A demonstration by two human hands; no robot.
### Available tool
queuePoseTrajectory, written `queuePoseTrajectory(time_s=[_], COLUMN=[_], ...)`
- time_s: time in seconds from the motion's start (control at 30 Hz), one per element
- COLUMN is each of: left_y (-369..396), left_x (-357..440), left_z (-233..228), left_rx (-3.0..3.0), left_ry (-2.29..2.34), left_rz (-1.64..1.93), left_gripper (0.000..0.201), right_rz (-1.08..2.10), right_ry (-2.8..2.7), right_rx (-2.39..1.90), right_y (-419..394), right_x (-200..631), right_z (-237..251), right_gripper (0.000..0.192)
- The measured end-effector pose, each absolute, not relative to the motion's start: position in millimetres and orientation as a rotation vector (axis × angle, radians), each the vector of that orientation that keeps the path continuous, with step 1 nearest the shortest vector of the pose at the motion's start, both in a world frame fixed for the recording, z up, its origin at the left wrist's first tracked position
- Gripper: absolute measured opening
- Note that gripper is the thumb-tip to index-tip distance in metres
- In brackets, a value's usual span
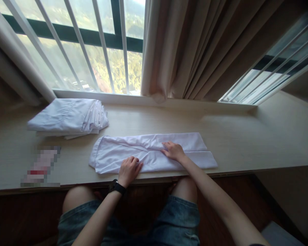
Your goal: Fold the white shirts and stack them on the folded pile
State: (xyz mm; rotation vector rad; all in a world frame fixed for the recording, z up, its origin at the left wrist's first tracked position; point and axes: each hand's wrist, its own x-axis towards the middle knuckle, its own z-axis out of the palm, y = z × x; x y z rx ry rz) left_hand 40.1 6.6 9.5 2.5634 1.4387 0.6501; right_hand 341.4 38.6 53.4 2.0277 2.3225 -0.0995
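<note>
A white garment (148, 152) lies folded into a long strip across the front of a pale wooden desk (233, 136). My left hand (129, 170), with a black watch on its wrist, rests flat on the strip's near edge, left of its middle. My right hand (173, 151) presses flat on the cloth near the middle, fingers spread toward the left. Neither hand grips anything.
A stack of folded white garments (69, 118) sits at the back left of the desk. A blurred small item (41, 167) lies at the front left edge. Beige curtains (195, 51) and a barred window (92, 44) stand behind the desk.
</note>
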Motion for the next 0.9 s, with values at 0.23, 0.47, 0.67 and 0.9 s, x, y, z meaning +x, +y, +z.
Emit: queuePoseTrajectory(time_s=[0.23, 0.47, 0.67, 0.9], left_y=[4, 0, 0, -11], left_x=[38, 38, 39, 27], left_z=[14, 16, 17, 23], left_rx=[2.586, 2.555, 2.538, 2.679], left_ry=[1.416, 1.455, 1.432, 0.995], left_rz=[0.636, 0.732, 0.793, 0.807], left_gripper=[0.024, 0.02, 0.018, 0.015], right_rz=[0.072, -0.192, -0.293, -0.534], right_ry=[2.104, 2.268, 2.382, 2.258], right_rx=[2.181, 2.057, 2.059, 1.907], right_y=[90, 71, 26, -45], right_x=[318, 332, 347, 373], right_z=[72, 63, 60, 84], right_gripper=[0.039, 0.049, 0.044, 0.015])
